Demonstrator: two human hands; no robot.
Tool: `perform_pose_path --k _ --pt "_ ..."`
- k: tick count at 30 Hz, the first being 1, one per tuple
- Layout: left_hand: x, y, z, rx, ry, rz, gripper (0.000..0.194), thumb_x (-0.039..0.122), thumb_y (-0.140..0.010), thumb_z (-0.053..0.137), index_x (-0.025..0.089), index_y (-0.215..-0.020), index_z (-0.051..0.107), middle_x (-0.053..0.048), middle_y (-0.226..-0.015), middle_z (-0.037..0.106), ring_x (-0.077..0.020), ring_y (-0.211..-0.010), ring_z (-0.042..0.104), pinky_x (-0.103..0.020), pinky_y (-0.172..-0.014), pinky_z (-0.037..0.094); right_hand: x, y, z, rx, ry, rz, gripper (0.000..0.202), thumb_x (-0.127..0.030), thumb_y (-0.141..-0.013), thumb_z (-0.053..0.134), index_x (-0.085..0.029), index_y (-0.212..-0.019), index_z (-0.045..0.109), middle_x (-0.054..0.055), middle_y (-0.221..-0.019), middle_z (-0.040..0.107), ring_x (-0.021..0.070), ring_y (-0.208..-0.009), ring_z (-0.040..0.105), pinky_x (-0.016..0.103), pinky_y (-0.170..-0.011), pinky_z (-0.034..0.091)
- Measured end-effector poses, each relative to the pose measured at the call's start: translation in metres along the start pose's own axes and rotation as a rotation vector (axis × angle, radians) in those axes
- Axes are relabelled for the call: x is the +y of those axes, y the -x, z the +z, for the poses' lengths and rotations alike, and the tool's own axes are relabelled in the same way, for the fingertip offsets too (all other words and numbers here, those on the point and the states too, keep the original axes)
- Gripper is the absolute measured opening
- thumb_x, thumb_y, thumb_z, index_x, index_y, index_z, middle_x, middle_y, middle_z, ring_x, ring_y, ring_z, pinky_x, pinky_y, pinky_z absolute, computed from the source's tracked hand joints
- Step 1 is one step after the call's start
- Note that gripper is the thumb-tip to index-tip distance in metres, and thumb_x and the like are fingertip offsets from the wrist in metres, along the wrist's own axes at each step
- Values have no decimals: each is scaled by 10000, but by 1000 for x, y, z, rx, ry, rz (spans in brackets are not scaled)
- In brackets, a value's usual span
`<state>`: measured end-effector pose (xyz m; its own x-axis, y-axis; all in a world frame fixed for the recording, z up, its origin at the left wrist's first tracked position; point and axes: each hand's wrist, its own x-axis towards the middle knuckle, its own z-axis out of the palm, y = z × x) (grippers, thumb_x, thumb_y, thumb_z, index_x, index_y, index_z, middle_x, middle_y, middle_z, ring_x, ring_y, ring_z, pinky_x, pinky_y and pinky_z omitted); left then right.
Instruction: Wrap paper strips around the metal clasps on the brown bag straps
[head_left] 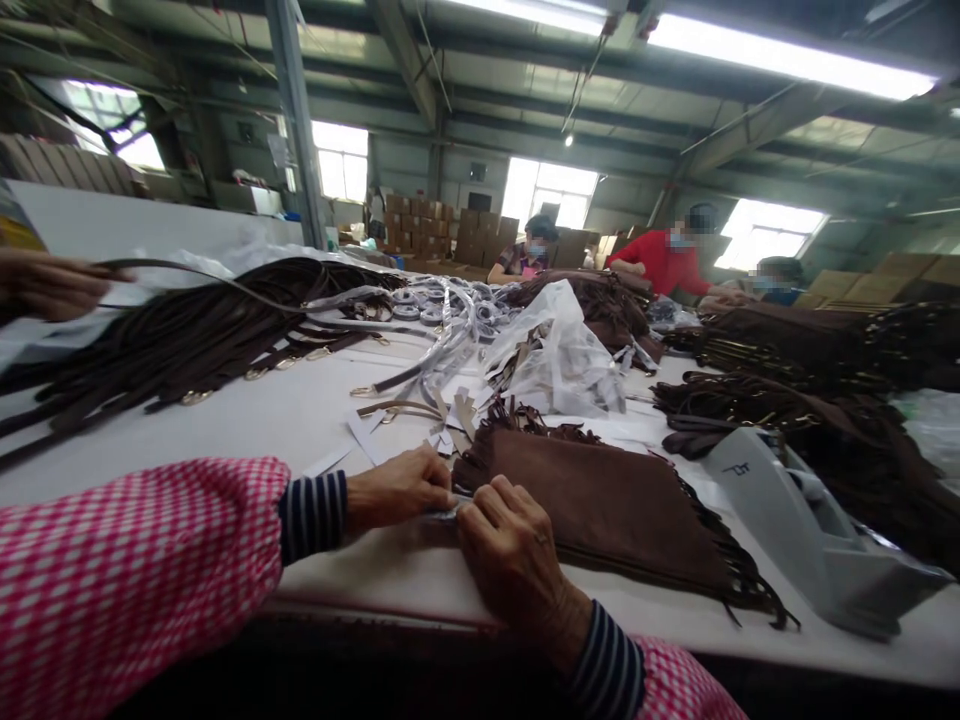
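My left hand (405, 487) and my right hand (516, 552) meet at the table's front edge, fingers closed. Between their fingertips shows a bit of shiny, see-through plastic wrap (442, 514); whatever it may cover is hidden. Just beyond my right hand, a brown fringed bag (600, 495) lies flat, its fringe spreading at both ends. Near my left hand are loose white and grey paper strips (364, 438). Behind them, a brown strap with a metal clasp (397, 408) rests on the table.
At right stands a grey tape dispenser (810, 540), with piled brown fringed bags (825, 430) behind it. Many brown straps (225, 320) heap at left, where another person's hand (52, 283) holds one. A white plastic bag (562, 350) sits mid-table. Co-workers (660, 262) are across the table.
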<state>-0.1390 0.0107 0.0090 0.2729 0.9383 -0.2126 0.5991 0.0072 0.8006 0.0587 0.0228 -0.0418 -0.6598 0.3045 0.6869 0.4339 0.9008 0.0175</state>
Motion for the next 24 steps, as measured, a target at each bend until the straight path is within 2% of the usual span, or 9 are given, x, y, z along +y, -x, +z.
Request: perform_pose_path --k 3,6,10,16,19,24 --pt "-3 1 -1 -21 -12 -39 326 427 -729 573 197 -540 441 63 -526 302 -113 -542 259 -284 -517 193 0 1 -2 6 -13 -5 135 -126 -958 527 -178 -885 629 44 -771 586 203 -759 455 356 -667 282" --pt "-5 -1 -1 8 -49 -23 313 413 -694 602 186 -528 465 56 -538 337 -119 -570 289 -279 -532 207 -1 -1 -3 12 -42 6 118 -142 -950 555 -183 -1012 647 37 -790 604 207 -779 471 355 -673 292" --pt "-7 -3 6 86 -50 -20 243 389 -670 562 180 -557 507 40 -562 402 -135 -598 342 -271 -535 238 -2 -5 1 1 -83 59 84 -250 -894 684 -189 -935 644 44 -862 630 211 -829 500 346 -688 318" --pt "-1 0 11 138 -96 -16 161 317 -652 534 167 -596 556 15 -613 483 -160 -667 419 -278 -598 298 -8 -6 13 15 8 23 98 -163 -854 684 -184 -803 603 37 -811 600 204 -782 485 363 -662 312" --pt "5 3 6 98 -122 -21 173 327 -672 552 175 -591 536 26 -604 464 -153 -655 405 -280 -604 292 -9 -4 15 28 5 -1 121 -145 -877 638 -184 -777 582 34 -797 582 198 -772 474 363 -658 314" --pt "7 4 -3 -66 -83 -120 345 461 -748 546 196 -549 454 52 -534 342 -127 -547 295 -290 -519 223 -9 1 12 69 17 -39 183 -98 -898 569 -183 -738 550 36 -769 549 192 -751 451 361 -643 292"
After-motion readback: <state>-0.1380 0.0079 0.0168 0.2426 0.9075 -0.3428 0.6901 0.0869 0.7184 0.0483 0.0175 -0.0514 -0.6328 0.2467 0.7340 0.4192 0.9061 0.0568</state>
